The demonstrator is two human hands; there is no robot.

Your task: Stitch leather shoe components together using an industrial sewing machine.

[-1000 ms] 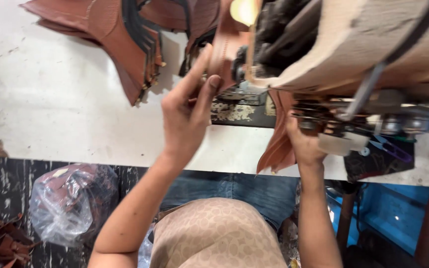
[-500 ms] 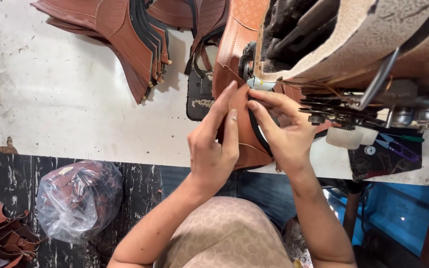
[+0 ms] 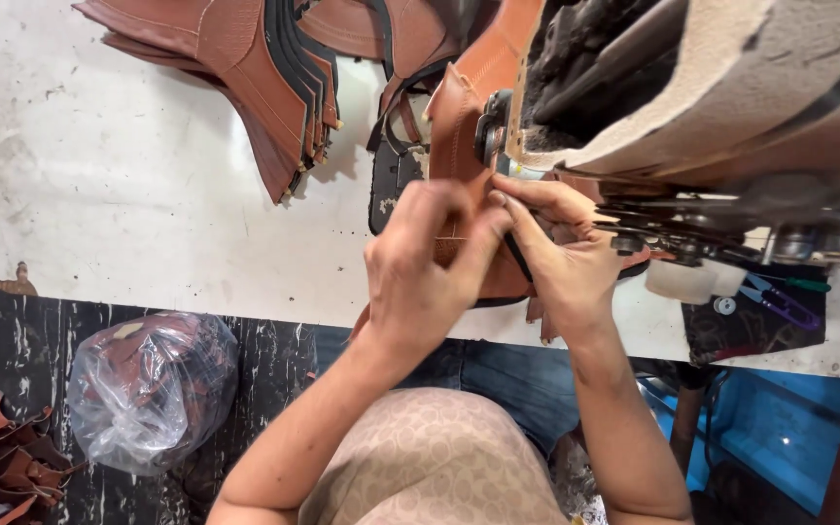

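While earlier spread, both hands now closer, left hand (image 3: 420, 272) and right hand (image 3: 561, 258) fingers pinching brown leather piece (image 3: 459, 126).

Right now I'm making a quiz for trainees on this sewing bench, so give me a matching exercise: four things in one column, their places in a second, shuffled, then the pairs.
Things:
1. brown leather piece
2. stack of cut leather pieces
3. clear plastic bag
4. small snips

Places:
A. on the floor, below the table edge
B. on the dark mat at the table's right
C. pinched between the left hand and right hand at the sewing machine
D. fanned at the table's far side

Pairs: 1-C, 2-D, 3-A, 4-B
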